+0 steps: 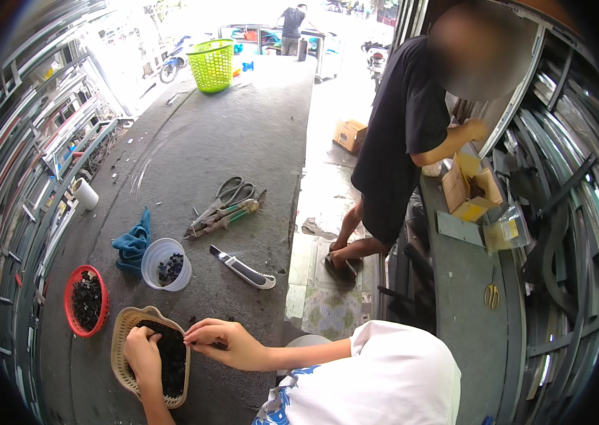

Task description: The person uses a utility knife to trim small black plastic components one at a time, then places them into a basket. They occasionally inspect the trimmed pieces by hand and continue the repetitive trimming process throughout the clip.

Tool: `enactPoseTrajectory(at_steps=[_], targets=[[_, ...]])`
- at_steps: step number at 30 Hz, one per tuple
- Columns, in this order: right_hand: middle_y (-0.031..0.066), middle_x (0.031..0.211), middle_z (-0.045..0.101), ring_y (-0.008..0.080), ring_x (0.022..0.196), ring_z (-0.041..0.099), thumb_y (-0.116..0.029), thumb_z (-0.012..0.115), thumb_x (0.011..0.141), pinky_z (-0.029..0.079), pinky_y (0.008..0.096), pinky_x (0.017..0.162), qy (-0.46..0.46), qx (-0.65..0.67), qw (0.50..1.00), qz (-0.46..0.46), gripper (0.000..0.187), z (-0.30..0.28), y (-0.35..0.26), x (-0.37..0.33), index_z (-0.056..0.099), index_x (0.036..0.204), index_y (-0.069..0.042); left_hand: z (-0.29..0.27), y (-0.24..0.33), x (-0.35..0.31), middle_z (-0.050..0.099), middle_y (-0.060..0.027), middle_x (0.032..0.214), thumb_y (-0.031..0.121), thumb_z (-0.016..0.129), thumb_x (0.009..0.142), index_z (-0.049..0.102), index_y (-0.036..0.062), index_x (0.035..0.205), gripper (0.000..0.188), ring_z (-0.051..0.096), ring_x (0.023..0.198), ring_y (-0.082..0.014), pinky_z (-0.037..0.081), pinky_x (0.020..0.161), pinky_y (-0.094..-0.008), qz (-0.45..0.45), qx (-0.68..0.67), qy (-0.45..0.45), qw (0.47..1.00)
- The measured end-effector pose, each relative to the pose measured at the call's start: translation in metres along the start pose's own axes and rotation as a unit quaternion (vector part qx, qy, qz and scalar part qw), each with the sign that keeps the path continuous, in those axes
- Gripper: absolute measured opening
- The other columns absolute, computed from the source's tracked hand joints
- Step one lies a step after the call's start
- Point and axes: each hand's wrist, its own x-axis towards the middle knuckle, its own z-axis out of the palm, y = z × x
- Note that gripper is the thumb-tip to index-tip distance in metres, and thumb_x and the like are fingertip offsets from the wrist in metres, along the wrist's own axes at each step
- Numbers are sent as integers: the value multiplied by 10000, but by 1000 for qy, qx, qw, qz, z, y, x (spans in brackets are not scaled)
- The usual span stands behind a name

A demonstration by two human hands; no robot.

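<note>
A beige plastic basket (124,321) filled with small black pieces (174,358) stands at the near edge of the dark worktable. My left hand (143,356) reaches into it over the black pieces, its fingers curled; what they hold is hidden. Over the basket's right rim, my right hand (223,343) pinches thumb and fingertips together, on something too small to make out. Behind the basket is a translucent white tub (149,272) with dark bits inside. To its left sits a red round basket (106,303) holding black and pale bits.
A blue cloth (129,248), a utility knife (244,268), scissors (223,200) and red-green-handled pliers (228,217) lie on the table. A green basket (211,65) stands at its far end. Another person (402,134) stands right, by an open cardboard box (471,191).
</note>
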Motion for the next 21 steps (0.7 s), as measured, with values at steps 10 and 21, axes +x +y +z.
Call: enactPoseTrajectory(at_steps=[10, 21], targets=[[119, 1125, 678, 179, 1046, 683, 30, 611, 944, 561, 267, 908, -2, 4, 998, 60, 193, -8, 12, -1, 694, 1118, 16, -24, 16, -12, 680, -135, 857, 61, 659, 884, 748, -22, 966, 147, 639, 726, -257, 477, 654, -351, -9, -154, 85, 984], [109, 901, 714, 151, 841, 705, -41, 688, 923, 578, 267, 747, -66, 207, 969, 117, 157, -4, 4, -1, 684, 1040, 64, -1, 62, -84, 708, -118, 1052, 92, 640, 975, 710, -62, 1080, 200, 660, 873, -162, 537, 786, -260, -93, -515, 41, 851]])
